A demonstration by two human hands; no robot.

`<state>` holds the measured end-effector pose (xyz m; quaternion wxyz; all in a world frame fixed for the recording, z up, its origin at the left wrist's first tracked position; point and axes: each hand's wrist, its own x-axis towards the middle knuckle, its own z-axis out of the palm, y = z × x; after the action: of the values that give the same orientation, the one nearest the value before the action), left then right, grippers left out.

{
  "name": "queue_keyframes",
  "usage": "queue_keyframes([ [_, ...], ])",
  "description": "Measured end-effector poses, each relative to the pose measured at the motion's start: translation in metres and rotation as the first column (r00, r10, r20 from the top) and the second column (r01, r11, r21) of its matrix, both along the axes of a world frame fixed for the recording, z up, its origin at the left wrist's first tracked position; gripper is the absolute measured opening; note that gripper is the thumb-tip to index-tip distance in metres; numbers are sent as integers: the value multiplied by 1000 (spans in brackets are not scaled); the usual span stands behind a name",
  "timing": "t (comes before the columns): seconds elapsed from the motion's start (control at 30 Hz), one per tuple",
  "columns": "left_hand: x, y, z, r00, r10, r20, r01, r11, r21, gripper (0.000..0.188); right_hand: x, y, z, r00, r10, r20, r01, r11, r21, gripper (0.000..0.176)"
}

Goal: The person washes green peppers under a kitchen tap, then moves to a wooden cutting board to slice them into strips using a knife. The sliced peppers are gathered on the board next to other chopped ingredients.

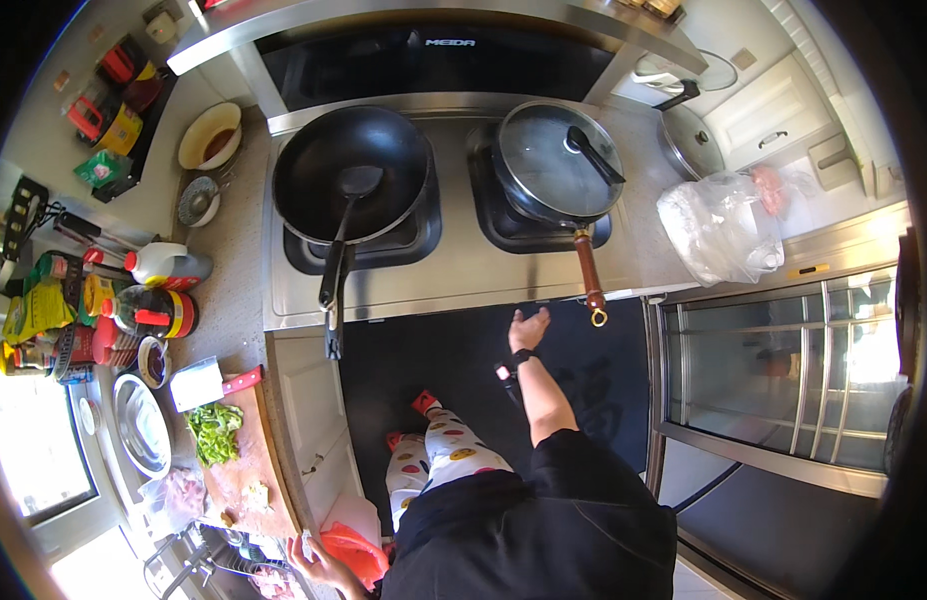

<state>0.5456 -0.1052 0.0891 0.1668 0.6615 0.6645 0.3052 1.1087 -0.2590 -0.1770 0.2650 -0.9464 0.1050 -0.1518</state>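
Note:
My right hand hangs in the air before the stove's front edge, its fingers apart and holding nothing. A dark band is on that wrist. To its right juts the wooden handle of a pan covered by a glass lid, which looks fogged. At the lower left, my left hand is spread beside the near corner of a wooden cutting board; whether it touches the board is unclear. On the board lie chopped green vegetables, small pale pieces and a cleaver with a red handle.
A black wok with a spatula resting inside occupies the left burner. Sauce bottles, a metal bowl and a cream bowl line the left counter. Right of the stove are plastic bags and another lidded pan.

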Motion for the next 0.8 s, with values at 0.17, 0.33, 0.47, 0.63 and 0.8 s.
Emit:
queue_keyframes([
  [0.17, 24, 6, -11, 985, -114, 132, 127, 987, -97, 18, 45, -44, 19, 950, 238, -203, -277, 942, -191, 47],
  [0.33, 42, 10, -9, 967, -121, 225, 155, 978, -141, 20, 57, -46, 1, 927, 354, -121, -375, 885, -276, 19],
  [0.47, 52, 7, -6, 959, -85, 271, 141, 971, -193, 21, 59, -54, -14, 916, 341, -211, -382, 904, -194, 21],
  [0.63, 56, 1, 0, 961, -117, 249, 158, 975, -154, 22, 59, -58, -31, 929, 290, -228, -298, 954, -1, 29],
  [0.8, 50, -6, 10, 967, -35, 254, 78, 984, -160, 21, 1, 17, -50, 700, 164, -695, 122, 932, 343, 33],
])
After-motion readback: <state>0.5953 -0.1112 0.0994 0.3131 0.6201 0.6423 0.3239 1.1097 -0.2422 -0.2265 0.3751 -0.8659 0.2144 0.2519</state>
